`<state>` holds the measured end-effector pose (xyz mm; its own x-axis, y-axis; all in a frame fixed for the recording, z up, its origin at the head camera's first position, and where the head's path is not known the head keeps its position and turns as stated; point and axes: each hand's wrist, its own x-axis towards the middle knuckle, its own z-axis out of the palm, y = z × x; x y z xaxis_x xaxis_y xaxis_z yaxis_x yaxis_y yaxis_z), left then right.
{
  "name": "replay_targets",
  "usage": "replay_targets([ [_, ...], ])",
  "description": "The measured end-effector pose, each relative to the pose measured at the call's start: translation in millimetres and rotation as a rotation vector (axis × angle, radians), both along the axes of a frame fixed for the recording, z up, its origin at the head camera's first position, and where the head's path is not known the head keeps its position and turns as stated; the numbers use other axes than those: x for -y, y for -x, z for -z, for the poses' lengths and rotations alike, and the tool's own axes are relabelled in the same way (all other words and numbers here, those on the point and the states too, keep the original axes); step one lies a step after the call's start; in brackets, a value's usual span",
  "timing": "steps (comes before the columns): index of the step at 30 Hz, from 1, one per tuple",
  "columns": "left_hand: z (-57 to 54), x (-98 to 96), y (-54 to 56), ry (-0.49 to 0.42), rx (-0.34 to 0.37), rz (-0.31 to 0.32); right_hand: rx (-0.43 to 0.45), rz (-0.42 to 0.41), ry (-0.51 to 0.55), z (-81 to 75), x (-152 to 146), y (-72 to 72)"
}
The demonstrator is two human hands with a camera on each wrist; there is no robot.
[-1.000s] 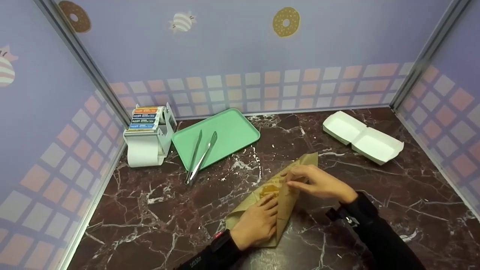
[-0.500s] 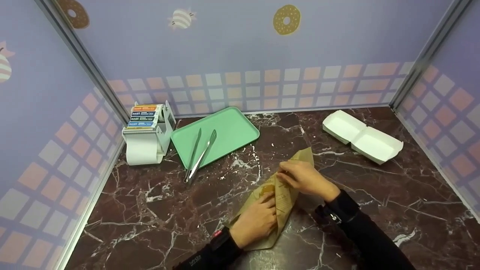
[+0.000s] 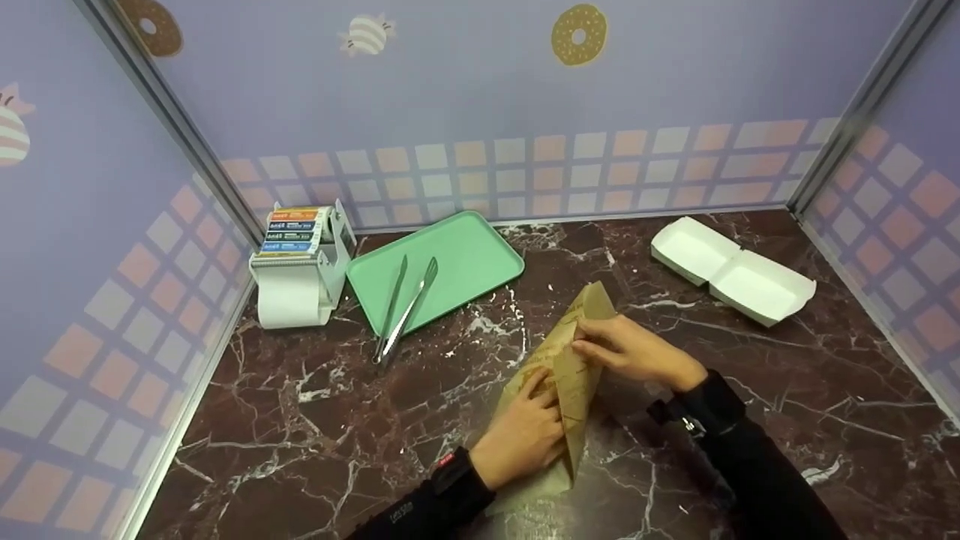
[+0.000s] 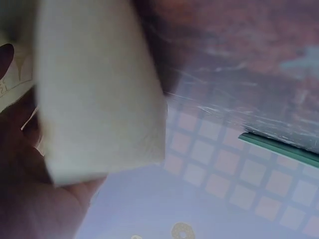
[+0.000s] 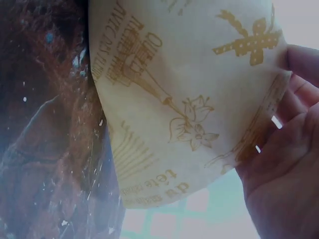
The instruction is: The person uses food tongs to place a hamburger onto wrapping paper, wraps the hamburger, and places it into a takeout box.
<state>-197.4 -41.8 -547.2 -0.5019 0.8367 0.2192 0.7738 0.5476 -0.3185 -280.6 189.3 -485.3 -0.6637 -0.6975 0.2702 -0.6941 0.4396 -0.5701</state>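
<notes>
A sheet of brown printed wrapping paper (image 3: 576,394) is folded into a slanting, pointed shape on the marble-look counter. My right hand (image 3: 641,356) pinches the raised edge of its right flap between thumb and fingers. In the right wrist view, brown words, a bow and flowers show on that paper (image 5: 164,99). My left hand (image 3: 525,435) rests on the paper's left part, index finger extended, partly under the flap. In the left wrist view, a pale paper flap (image 4: 99,99) covers much of the left hand (image 4: 45,204). What lies inside the paper is hidden.
A green tray (image 3: 480,262) stands at the back with metal tongs (image 3: 409,311) across its front edge. Left of it is a label dispenser (image 3: 296,262) with a white roll. An open white carton (image 3: 731,266) sits at the back right. Patterned walls (image 3: 480,90) enclose the counter.
The right hand shifts the flap first left, then slightly right. The paper's upper tip has moved left and lower, and the flap now covers more of the left hand's right side.
</notes>
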Motion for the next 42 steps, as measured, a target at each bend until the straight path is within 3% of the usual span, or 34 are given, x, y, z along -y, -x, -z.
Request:
replay_targets([
  [6, -3.8, 4.1, 6.4, -0.027, 0.027, 0.017, -0.155, 0.065, -0.027, 3.2, 6.5, 1.6],
  [13, -6.1, 11.7, 15.4, -0.018, 0.03, 0.094, -0.132, 0.078, -0.1, 9.4, 20.4, 9.0],
  [18, -7.8, 16.1, 22.2, 0.001, 0.039, 0.15, -0.225, 0.161, -0.166, 16.1, 27.8, 13.7],
  [24, -10.3, 21.8, 27.0, 0.02, 0.073, 0.187, -0.232, 0.166, -0.141, 27.9, 40.0, 17.1],
  [29, -11.1, 26.1, 29.4, 0.028, 0.146, 0.205, -0.311, 0.202, -0.168, 39.0, 48.9, 16.9],
  [32, -13.4, 28.4, 31.3, -0.003, 0.226, 0.223, -0.334, 0.227, -0.152, 42.3, 50.7, 17.0],
  [35, -17.1, 29.7, 33.9, -0.105, 0.324, 0.247, -0.35, 0.244, -0.132, 43.3, 49.6, 17.0],
  [38, -21.7, 30.5, 36.0, -0.311, 0.498, 0.248, -0.372, 0.257, -0.133, 43.9, 48.0, 17.4],
  [42, -26.4, 32.4, 36.2, -0.613, 0.742, 0.166, -0.368, 0.273, -0.139, 43.8, 46.8, 17.7],
])
